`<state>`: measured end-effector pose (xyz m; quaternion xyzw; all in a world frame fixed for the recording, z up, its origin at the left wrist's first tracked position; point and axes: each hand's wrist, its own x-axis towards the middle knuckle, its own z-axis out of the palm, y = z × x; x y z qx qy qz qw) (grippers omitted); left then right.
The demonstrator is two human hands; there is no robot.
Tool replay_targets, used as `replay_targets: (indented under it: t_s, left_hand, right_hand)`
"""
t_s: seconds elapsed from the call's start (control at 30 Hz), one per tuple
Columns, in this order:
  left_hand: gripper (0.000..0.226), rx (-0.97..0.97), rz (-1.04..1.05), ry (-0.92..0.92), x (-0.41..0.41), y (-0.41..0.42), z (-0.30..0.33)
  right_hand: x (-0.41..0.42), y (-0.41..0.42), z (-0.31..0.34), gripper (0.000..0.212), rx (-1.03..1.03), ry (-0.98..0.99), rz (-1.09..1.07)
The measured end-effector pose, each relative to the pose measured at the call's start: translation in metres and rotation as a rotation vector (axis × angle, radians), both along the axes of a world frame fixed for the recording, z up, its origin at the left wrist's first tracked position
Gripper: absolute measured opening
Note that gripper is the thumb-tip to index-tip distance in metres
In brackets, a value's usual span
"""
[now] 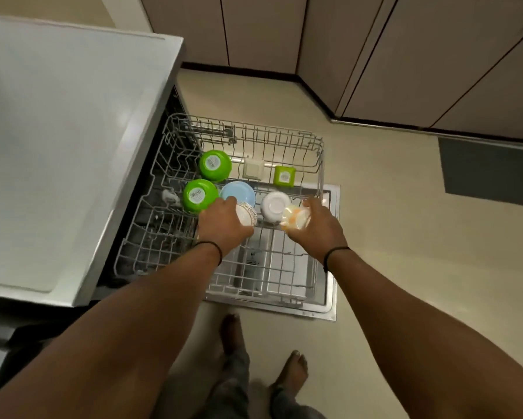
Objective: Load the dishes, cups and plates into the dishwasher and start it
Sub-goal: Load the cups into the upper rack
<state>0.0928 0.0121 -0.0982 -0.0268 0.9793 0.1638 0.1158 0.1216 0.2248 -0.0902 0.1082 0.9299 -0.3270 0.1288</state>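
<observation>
The dishwasher's upper wire rack [319, 152] is pulled out over the open door [331, 297]. Upside down in it sit two green bowls [215, 164] [199, 195], a light blue bowl [239, 190], a white bowl [274, 204], a white square dish [253, 168] and a green square dish [284, 176]. My left hand [224, 225] is closed on a white patterned cup [247, 214] over the rack's middle. A pale cup with orange marks [295, 220] is gripped in my right hand [317, 228], just right of the white bowl.
A grey countertop [63, 140] overhangs the dishwasher on the left. Beige cabinet doors [435, 55] line the far wall and right side. A dark floor mat [490, 170] lies at the right. My bare feet [293, 370] stand on the pale floor below the door.
</observation>
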Motion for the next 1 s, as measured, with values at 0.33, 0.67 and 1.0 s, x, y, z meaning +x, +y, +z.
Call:
replay_targets:
  t_s: [0.33, 0.67, 1.0]
  left_hand:
    - [0.062, -0.098, -0.106, -0.157, -0.028, 0.017, -0.096]
    - [0.059, -0.247, -0.130, -0.146, -0.036, 0.031, -0.123]
    - [0.063, -0.228, -0.057, -0.082, -0.025, 0.017, -0.112]
  right_hand:
    - [-0.015, -0.029, -0.095, 0.067, 0.177, -0.171, -0.145]
    - [-0.026, -0.035, -0.136, 0.066, 0.305, -0.222, -0.053]
    - [-0.029, -0.044, -0.142, 0.070, 0.327, -0.250, -0.024]
